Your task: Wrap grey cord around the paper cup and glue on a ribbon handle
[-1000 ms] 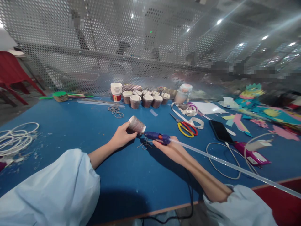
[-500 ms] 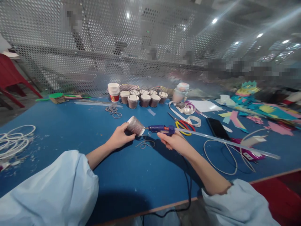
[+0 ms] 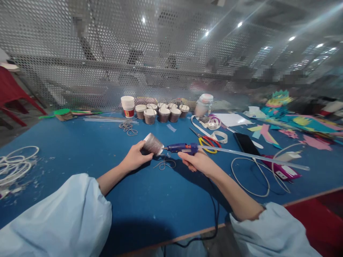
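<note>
My left hand [image 3: 137, 156] is closed around a paper cup [image 3: 153, 144] wrapped in grey-brown cord, tilted on its side with its white base facing right. In my right hand [image 3: 197, 161] is a blue hot glue gun [image 3: 182, 148], its nozzle at the edge of the cup's base. A long clear glue stick [image 3: 252, 155] sticks out of the gun's rear toward the right. Loose grey cord [image 3: 164, 164] curls on the table just below the cup; whether it joins the cup's wrapping I cannot tell.
Several wrapped cups [image 3: 164, 115] stand at the back beside a stack of paper cups [image 3: 128, 106]. Scissors [image 3: 209, 143], a phone [image 3: 245, 144] and a white cable [image 3: 235, 178] lie to the right. The gun's black cord [image 3: 216, 217] hangs over the front edge. Coiled white cord [image 3: 20, 162] lies left.
The whole view has shifted slightly. The glue stick's far end sits higher and farther left. Both hands keep their grips, and the nozzle stays at the cup's base.
</note>
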Demonstrator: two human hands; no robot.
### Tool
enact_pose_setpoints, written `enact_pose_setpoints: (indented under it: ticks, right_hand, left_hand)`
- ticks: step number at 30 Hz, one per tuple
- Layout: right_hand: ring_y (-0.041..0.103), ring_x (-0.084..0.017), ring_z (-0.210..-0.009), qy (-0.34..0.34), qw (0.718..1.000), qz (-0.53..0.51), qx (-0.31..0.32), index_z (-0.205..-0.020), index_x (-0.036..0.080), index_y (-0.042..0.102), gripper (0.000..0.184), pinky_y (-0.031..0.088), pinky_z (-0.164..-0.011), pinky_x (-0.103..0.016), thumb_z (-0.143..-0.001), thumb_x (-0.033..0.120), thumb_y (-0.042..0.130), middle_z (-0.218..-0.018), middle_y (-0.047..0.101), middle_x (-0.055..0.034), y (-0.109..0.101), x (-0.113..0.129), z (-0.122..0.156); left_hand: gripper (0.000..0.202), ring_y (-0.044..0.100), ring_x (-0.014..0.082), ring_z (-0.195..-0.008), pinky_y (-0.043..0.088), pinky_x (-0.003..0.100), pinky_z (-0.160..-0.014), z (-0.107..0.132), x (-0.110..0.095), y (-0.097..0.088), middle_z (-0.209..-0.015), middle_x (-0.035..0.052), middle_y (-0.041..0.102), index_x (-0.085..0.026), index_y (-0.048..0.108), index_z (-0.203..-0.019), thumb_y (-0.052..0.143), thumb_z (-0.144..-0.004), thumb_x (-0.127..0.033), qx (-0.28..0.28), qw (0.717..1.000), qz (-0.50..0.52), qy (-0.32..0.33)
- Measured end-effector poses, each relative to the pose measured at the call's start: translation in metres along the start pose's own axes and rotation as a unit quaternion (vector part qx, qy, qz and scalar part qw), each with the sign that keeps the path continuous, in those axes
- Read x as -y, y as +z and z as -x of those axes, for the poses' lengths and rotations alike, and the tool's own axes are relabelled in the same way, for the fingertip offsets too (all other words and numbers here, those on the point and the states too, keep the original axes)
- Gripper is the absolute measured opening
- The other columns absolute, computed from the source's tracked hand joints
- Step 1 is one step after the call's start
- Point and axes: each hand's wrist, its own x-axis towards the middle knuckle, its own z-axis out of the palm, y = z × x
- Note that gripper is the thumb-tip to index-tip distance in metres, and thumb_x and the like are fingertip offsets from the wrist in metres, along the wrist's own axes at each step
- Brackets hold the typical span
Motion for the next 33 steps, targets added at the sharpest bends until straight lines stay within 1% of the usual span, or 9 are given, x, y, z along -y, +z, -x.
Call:
enact_pose_setpoints:
  ticks: [5,13,18,22,24,27,30,32,33]
  right_hand:
    - [0.038,-0.006,-0.034,-0.001,1.0,-0.011,-0.013,-0.055,0.019,0.046,0.043,0.032,-0.037,-0.021,-0.08,0.053,0.056,-0.048,0.045,0.0044,-0.002,-0.006,-0.003]
    - [0.039,-0.005,-0.034,-0.003,1.0,-0.007,-0.017,-0.056,0.018,0.047,0.04,0.032,-0.036,-0.02,-0.08,0.05,0.058,-0.048,0.046,0.0051,-0.002,-0.007,-0.005]
    - [0.037,-0.005,-0.033,-0.006,0.999,-0.038,0.007,-0.057,0.019,0.047,0.038,0.029,-0.035,-0.02,-0.078,0.048,0.06,-0.048,0.045,0.0059,-0.001,-0.005,-0.003]
    - [0.036,-0.005,-0.032,-0.025,0.997,-0.065,0.015,-0.058,0.019,0.048,0.038,0.032,-0.036,-0.021,-0.079,0.048,0.059,-0.049,0.047,0.005,-0.003,-0.006,-0.006]
    - [0.04,-0.006,-0.034,-0.037,0.998,-0.04,-0.023,-0.059,0.019,0.049,0.04,0.036,-0.038,-0.022,-0.082,0.051,0.053,-0.054,0.054,0.0021,-0.006,-0.011,-0.012]
    - [0.053,-0.012,-0.045,-0.033,0.991,0.056,-0.119,-0.062,0.018,0.057,0.043,0.042,-0.045,-0.024,-0.085,0.052,0.045,-0.064,0.064,-0.0043,-0.012,-0.023,-0.027]
    - [0.063,-0.019,-0.067,-0.025,0.977,0.112,-0.18,-0.069,0.018,0.063,0.033,0.046,-0.059,-0.026,-0.082,0.046,0.052,-0.076,0.069,-0.0068,-0.015,-0.035,-0.041]
    - [0.064,-0.022,-0.082,-0.025,0.97,0.138,-0.201,-0.074,0.019,0.065,0.028,0.047,-0.07,-0.028,-0.082,0.043,0.054,-0.084,0.071,-0.0061,-0.014,-0.04,-0.047]
    - [0.064,-0.024,-0.086,-0.023,0.967,0.149,-0.206,-0.076,0.019,0.066,0.029,0.046,-0.074,-0.03,-0.082,0.045,0.054,-0.086,0.071,-0.0062,-0.013,-0.041,-0.049]
  left_hand:
    - [0.022,0.061,0.018,-0.076,0.05,0.03,-0.072,0.001,0.0,0.0,-0.083,0.0039,0.066,-0.015,0.064,-0.091,0.064,-0.07,-0.023,0.012,1.0,0.02,0.005]
    - [0.021,0.062,0.0179,-0.076,0.05,0.03,-0.073,0.0,-0.001,-0.001,-0.083,0.0035,0.066,-0.015,0.065,-0.089,0.065,-0.069,-0.022,0.008,0.999,0.049,0.002]
    - [0.022,0.062,0.0177,-0.073,0.05,0.03,-0.07,0.0,-0.003,-0.001,-0.08,0.0031,0.066,-0.015,0.065,-0.088,0.066,-0.068,-0.023,0.012,0.998,0.053,-0.011]
    - [0.024,0.062,0.0179,-0.072,0.049,0.03,-0.07,-0.002,-0.004,-0.001,-0.079,0.0028,0.067,-0.014,0.065,-0.089,0.067,-0.067,-0.024,0.004,0.998,0.054,-0.028]
    - [0.026,0.062,0.018,-0.072,0.049,0.03,-0.071,-0.003,-0.004,-0.002,-0.079,0.0024,0.067,-0.014,0.064,-0.09,0.068,-0.067,-0.025,-0.003,0.998,0.057,-0.037]
    - [0.028,0.061,0.0177,-0.073,0.048,0.029,-0.07,-0.004,-0.003,-0.003,-0.079,0.0017,0.066,-0.014,0.064,-0.091,0.069,-0.066,-0.027,-0.01,0.996,0.071,-0.056]
    - [0.028,0.06,0.0165,-0.07,0.047,0.027,-0.067,-0.006,-0.002,-0.003,-0.076,0.0005,0.066,-0.015,0.064,-0.09,0.069,-0.066,-0.028,-0.012,0.995,0.078,-0.062]
    - [0.027,0.058,0.0152,-0.066,0.045,0.026,-0.062,-0.006,-0.002,-0.004,-0.072,-0.001,0.064,-0.015,0.065,-0.088,0.07,-0.066,-0.028,-0.019,0.996,0.064,-0.06]
    - [0.026,0.056,0.0145,-0.064,0.043,0.025,-0.06,-0.006,-0.002,-0.004,-0.069,-0.0018,0.063,-0.015,0.065,-0.087,0.07,-0.065,-0.029,-0.025,0.996,0.054,-0.06]
